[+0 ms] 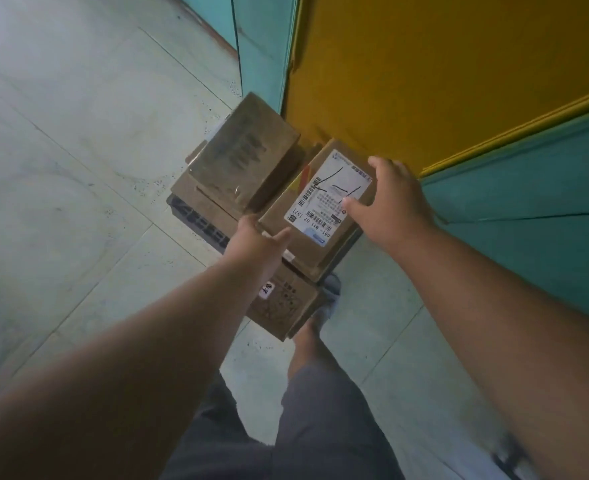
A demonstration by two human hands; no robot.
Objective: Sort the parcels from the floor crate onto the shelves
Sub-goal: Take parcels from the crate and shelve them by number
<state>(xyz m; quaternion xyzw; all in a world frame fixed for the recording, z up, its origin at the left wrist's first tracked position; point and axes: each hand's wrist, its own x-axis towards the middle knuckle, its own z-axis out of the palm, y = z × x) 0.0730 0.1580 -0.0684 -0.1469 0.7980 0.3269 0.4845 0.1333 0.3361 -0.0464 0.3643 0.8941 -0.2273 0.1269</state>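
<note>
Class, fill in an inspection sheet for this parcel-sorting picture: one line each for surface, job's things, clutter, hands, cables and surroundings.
Surface: pale tiled floor, speckled with dark spots near the crate.
Job's things: dark floor crate piled with cardboard parcels; labelled parcel on top at the right, with a white shipping label marked in black pen; taped brown parcel on top at the left; another parcel at the near side.
Clutter: nothing seen.
Hands: left hand touches the labelled parcel's near-left edge; right hand lies over its right side, thumb on the label, fingers spread.
Cables: nothing seen.
Surroundings: yellow panel and teal panels at the right; no shelves visible.
</note>
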